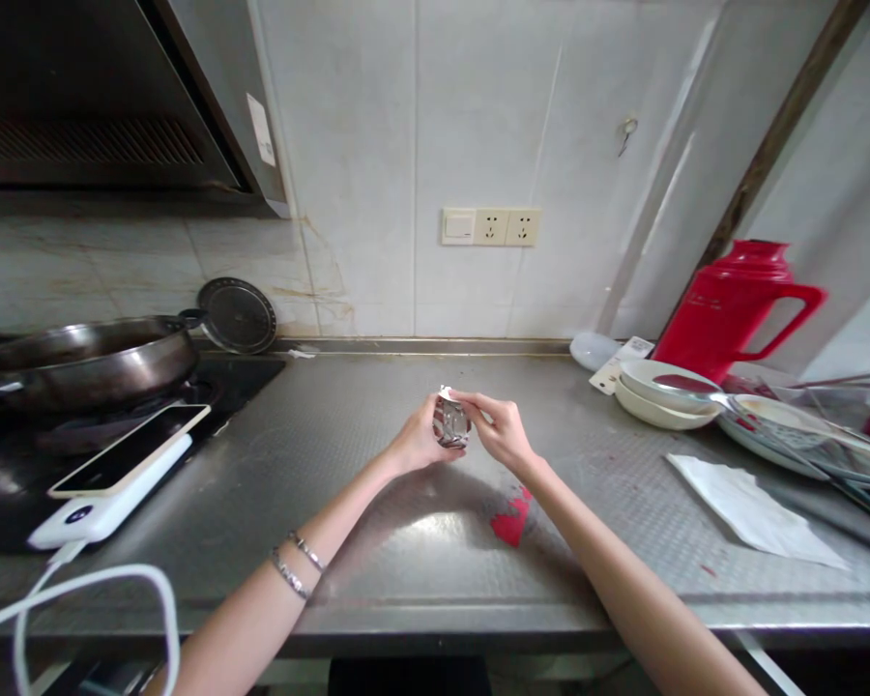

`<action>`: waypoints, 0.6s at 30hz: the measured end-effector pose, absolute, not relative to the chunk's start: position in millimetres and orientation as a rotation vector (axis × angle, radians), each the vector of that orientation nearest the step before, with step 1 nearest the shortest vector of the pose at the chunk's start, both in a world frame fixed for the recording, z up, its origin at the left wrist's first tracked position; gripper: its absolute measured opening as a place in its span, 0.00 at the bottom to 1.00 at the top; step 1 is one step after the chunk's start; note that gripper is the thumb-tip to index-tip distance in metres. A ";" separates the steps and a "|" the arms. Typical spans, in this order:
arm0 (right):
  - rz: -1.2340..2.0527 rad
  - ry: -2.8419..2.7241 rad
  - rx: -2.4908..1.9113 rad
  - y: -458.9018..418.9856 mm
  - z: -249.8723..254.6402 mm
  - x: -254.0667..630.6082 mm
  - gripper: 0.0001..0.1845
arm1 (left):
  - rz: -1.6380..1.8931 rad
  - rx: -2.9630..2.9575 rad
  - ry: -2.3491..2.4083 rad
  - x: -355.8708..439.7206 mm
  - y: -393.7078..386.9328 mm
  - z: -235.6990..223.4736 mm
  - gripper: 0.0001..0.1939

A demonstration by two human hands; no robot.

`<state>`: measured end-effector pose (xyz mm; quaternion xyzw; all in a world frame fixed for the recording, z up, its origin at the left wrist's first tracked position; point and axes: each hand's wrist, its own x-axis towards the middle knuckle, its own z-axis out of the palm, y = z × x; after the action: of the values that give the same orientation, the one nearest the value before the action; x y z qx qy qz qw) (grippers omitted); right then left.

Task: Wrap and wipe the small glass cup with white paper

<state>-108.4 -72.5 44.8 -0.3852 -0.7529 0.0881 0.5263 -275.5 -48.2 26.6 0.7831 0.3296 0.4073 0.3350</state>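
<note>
Above the middle of the metal counter (377, 406) I hold a small foil-topped package (452, 425) with dark stripes on its side. My left hand (419, 437) is wrapped round its left side and underneath. The fingers of my right hand (502, 425) are closed at its top edge, where a small white piece shows. I cannot tell what kind of package it is. A torn red scrap (509, 522) lies on the counter below my right hand.
A steel pan (108, 362) sits on the stove at left, with a phone (130, 449) on a white power bank (108, 517) in front. At right are stacked bowls (656, 411), a red thermos (725, 309), plates (768, 449) and a white tissue (750, 507).
</note>
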 end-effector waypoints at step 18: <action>0.315 -1.422 -1.025 -66.7 48.7 -106.4 0.15 | 1.091 2.037 0.855 -272.8 -44.5 20.2 0.45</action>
<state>-106.4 -66.7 48.7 -0.4475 -0.6208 0.1377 0.6288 -272.8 -44.5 20.2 0.7797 0.3272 0.4178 0.3324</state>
